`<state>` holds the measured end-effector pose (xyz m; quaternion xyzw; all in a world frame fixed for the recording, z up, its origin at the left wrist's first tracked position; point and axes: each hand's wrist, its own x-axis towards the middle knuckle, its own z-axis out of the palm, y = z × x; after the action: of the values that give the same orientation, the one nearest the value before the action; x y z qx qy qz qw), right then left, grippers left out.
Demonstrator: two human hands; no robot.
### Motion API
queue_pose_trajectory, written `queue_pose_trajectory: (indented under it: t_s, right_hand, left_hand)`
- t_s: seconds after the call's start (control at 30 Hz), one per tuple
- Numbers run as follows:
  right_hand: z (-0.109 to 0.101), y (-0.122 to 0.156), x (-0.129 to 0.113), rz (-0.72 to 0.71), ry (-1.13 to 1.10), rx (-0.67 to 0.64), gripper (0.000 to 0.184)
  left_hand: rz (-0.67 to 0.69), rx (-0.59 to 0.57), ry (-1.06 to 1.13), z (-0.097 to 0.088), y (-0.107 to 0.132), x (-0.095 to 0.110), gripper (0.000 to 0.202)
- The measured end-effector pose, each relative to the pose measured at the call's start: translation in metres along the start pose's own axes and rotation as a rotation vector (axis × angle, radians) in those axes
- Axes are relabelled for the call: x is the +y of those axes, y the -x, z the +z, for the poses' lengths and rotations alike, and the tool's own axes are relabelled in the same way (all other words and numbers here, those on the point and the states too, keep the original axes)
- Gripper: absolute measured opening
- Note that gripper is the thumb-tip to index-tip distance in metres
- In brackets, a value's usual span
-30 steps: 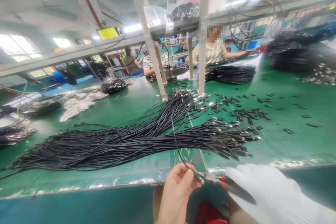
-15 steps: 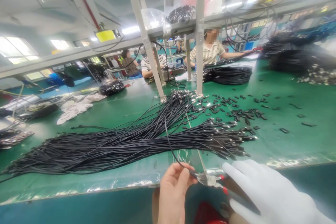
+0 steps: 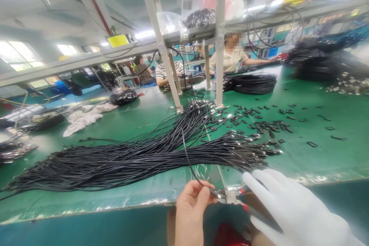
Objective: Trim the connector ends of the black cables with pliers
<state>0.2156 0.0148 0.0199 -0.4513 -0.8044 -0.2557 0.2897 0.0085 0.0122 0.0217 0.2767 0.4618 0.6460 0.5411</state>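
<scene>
My bare left hand point(image 3: 191, 209) pinches the end of one thin black cable point(image 3: 186, 157) at the table's near edge. That cable arcs up from the big pile of black cables point(image 3: 138, 155) lying across the green table point(image 3: 317, 157). My right hand point(image 3: 291, 209), in a white glove, grips red-handled pliers point(image 3: 233, 198) whose jaws meet the cable end at my left fingertips.
Small black connector shells point(image 3: 259, 123) are scattered to the right of the pile. A metal frame post point(image 3: 219, 38) stands mid-table. Coiled cable bundles point(image 3: 250, 82) lie further back, where other people sit working. White cloth point(image 3: 83, 117) lies at the left.
The hands and pliers stay at the cable end with only slight shifts. The view has drifted a little; my gloved right hand sits slightly higher in the picture.
</scene>
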Motion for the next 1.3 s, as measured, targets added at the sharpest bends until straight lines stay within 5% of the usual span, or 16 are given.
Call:
queue_pose_trajectory:
  t_s: [0.5,0.8,1.1,1.3]
  right_hand:
    - [0.001,-0.005,0.004,-0.081,0.07,0.029,0.024]
    - [0.017,0.009,0.007,-0.04,-0.027,-0.067,0.024]
    - [0.014,0.001,0.012,-0.135,-0.059,-0.052,0.029]
    - [0.024,0.005,0.018,-0.146,0.04,-0.005,0.031]
  left_hand:
    - [0.027,0.087,0.063,0.008,0.0,-0.002,0.042]
    - [0.059,0.07,-0.136,0.004,0.0,-0.01,0.047]
    - [0.026,-0.081,-0.153,-0.006,-0.002,-0.01,0.037]
    - [0.049,0.044,-0.176,0.0,-0.003,-0.013,0.045]
